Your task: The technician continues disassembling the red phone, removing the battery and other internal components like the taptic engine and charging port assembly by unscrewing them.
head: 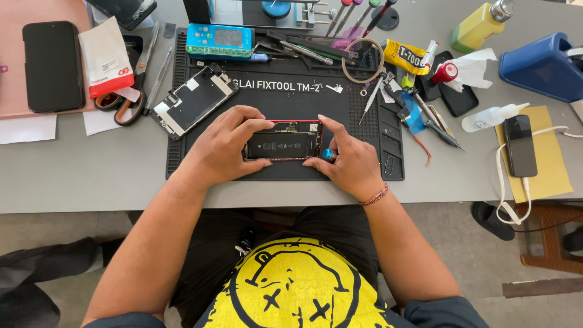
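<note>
Nearest the camera, the person's left hand (221,149) is clasping the left end of the opened red-rimmed phone body with its glossy black battery exposed (283,140), fingers curled over the top edge and thumb along the lower edge, while the right hand (349,161) is bracing the right end and pinching a small blue-tipped tool (328,154) against the lower right corner. The phone body is lying flat near the front middle of the black ribbed rubber repair mat (200,164), which is covering the centre of the smooth grey worktop (91,182). Doing this step well would probably call for keeping the frame pressed flat on the grippy mat and the tool working at a shallow angle, so that it is not slipping toward the soft battery. Just behind and to the left, a detached rectangular screen assembly with a metal back plate (192,101) is lying tilted on the mat. Farther back, a turquoise plastic tester box (219,41) and a loose ring of clear tape (362,60) are sitting at the mat's rear edge, with a yellow squeeze tube of glue (405,56) beside them. At the far left, a black glossy phone (52,66) is resting on a pink sheet.
</note>
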